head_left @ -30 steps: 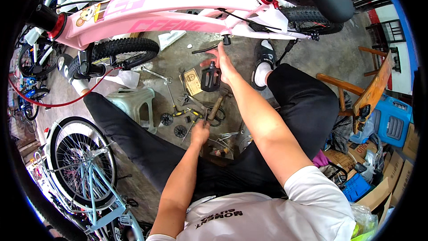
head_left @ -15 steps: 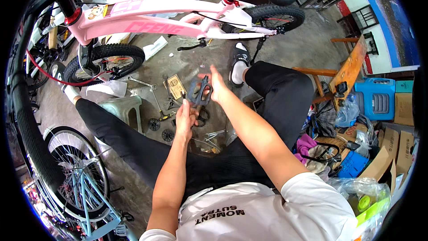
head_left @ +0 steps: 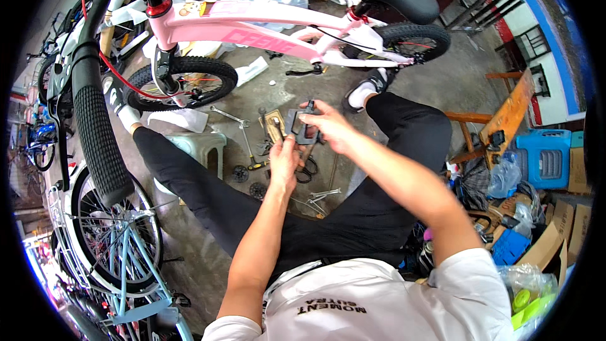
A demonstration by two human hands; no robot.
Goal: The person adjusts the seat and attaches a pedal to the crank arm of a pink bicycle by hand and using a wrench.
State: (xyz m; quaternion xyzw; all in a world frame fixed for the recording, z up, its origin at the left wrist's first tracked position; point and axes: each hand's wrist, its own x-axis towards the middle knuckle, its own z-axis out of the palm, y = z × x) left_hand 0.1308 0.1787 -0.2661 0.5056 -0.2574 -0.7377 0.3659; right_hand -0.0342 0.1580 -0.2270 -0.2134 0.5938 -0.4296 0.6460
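Observation:
Between my legs, above the floor, a black bicycle pedal point(head_left: 294, 121) is held up in both hands. My left hand point(head_left: 284, 163) pinches its lower left end, thumb uppermost. The fingers of my right hand point(head_left: 329, 125) are bent over its upper right side. Part of the pedal is hidden behind the fingers. Beyond my hands stands a pink and white bicycle point(head_left: 240, 33). Its black crank arm point(head_left: 304, 71) shows no pedal at the end. A combination wrench point(head_left: 232, 117) lies on the floor left of the pedal.
More wrenches point(head_left: 325, 194) and two small black wheels point(head_left: 240, 173) lie on the floor. A pale plastic stool point(head_left: 211, 144) stands by my left leg. A black handlebar grip point(head_left: 101, 132) juts in at left, above a light blue bicycle point(head_left: 129, 246). A wooden bench point(head_left: 505, 120) stands right.
The view has swung left, so the scene sits farther right. My right hand's fingers, stretched out beside the pedal before, now bend over it. My left hand still holds it.

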